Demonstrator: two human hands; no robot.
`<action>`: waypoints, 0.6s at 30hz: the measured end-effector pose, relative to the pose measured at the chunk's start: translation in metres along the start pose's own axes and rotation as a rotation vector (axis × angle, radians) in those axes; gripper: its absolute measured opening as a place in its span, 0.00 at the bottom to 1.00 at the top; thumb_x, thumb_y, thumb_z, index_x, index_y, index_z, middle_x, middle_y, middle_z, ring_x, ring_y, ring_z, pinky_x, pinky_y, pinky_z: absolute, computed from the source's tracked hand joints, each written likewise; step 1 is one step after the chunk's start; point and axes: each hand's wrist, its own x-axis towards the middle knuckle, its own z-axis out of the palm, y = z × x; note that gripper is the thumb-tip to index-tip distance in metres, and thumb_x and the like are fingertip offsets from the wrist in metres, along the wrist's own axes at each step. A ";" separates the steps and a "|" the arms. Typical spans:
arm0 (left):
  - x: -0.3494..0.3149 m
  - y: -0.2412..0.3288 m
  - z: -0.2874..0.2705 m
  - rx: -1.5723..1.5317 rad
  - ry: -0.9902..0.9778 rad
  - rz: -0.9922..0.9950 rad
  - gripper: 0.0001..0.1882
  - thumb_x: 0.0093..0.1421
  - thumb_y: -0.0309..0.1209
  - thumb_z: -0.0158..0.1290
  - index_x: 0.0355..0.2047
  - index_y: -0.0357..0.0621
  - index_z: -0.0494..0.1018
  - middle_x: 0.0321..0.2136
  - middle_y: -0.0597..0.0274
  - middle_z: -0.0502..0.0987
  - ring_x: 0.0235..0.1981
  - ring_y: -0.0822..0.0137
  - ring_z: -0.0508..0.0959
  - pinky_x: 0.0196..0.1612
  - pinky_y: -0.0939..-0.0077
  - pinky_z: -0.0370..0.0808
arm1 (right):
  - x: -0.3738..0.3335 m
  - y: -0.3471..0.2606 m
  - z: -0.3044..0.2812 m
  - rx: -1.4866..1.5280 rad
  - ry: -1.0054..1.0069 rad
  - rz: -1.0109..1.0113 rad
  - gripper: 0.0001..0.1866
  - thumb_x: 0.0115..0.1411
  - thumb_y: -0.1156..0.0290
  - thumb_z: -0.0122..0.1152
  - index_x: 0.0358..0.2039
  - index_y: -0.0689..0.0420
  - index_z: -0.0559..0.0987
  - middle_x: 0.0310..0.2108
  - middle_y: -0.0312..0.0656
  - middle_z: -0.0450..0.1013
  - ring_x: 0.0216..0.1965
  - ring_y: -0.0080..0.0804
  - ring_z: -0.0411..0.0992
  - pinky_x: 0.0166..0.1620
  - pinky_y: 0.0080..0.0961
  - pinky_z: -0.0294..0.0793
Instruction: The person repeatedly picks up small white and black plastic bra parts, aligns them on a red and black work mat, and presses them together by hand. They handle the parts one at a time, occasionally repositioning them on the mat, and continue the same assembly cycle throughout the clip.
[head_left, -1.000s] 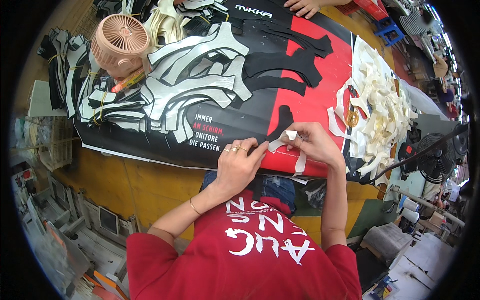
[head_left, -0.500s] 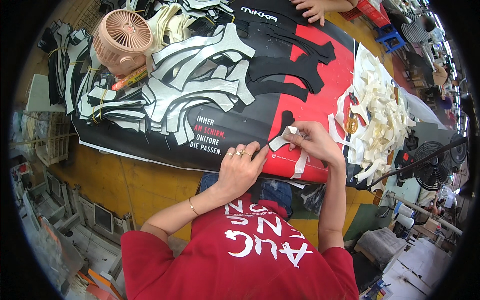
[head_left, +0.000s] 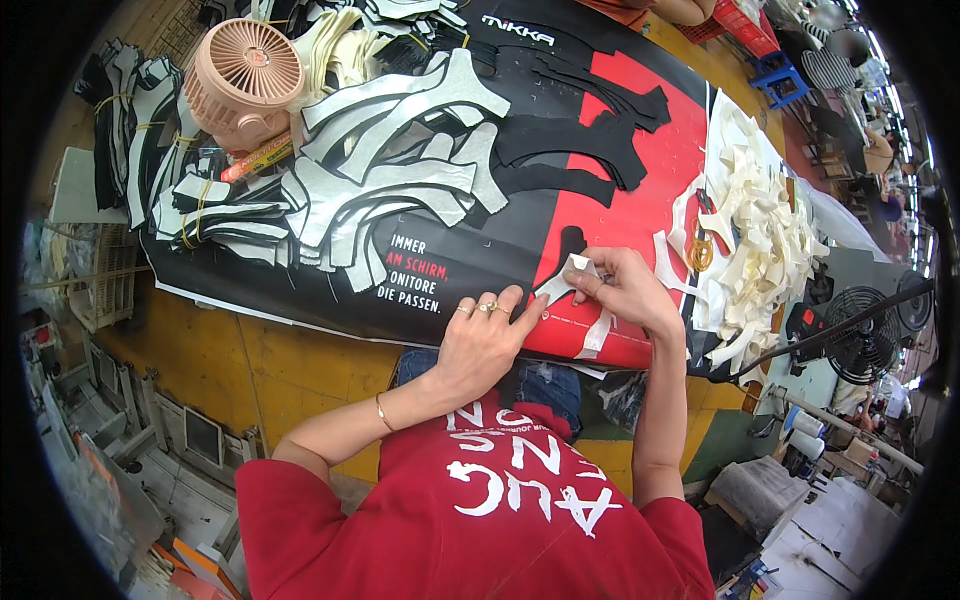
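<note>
Withdrawn from the sheet's edge toward one o'clock: a co-worker's hand — only a forearm (head_left: 685,9) shows there now. The right hand (head_left: 632,290) pinches a white strip (head_left: 556,291) between thumb and fingers, over a black cut piece (head_left: 572,243) on the black-and-red sheet (head_left: 640,222). At its nine o'clock, the left hand (head_left: 478,342), fingers half curled, rests its index fingertip at the strip's end; white scraps (head_left: 755,190) lie toward two o'clock.
</note>
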 end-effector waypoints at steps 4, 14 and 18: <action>0.001 0.001 -0.001 0.014 -0.008 0.001 0.25 0.54 0.28 0.58 0.55 0.49 0.75 0.42 0.57 0.72 0.35 0.61 0.75 0.37 0.66 0.69 | 0.000 -0.001 0.001 0.008 0.002 -0.003 0.12 0.62 0.66 0.65 0.32 0.65 0.82 0.20 0.41 0.77 0.22 0.24 0.73 0.27 0.26 0.68; 0.010 -0.002 -0.011 -0.039 -0.081 0.014 0.23 0.55 0.27 0.58 0.53 0.47 0.75 0.41 0.56 0.72 0.34 0.60 0.76 0.36 0.66 0.71 | -0.008 -0.001 -0.003 -0.029 0.163 0.129 0.17 0.59 0.62 0.70 0.32 0.66 0.81 0.17 0.40 0.76 0.21 0.23 0.76 0.28 0.25 0.71; 0.014 -0.004 -0.016 -0.066 -0.118 0.010 0.21 0.57 0.27 0.58 0.53 0.46 0.75 0.40 0.56 0.72 0.34 0.59 0.77 0.35 0.65 0.72 | -0.007 0.000 0.000 -0.039 0.172 0.141 0.17 0.59 0.61 0.70 0.32 0.66 0.82 0.18 0.40 0.76 0.21 0.24 0.76 0.28 0.25 0.71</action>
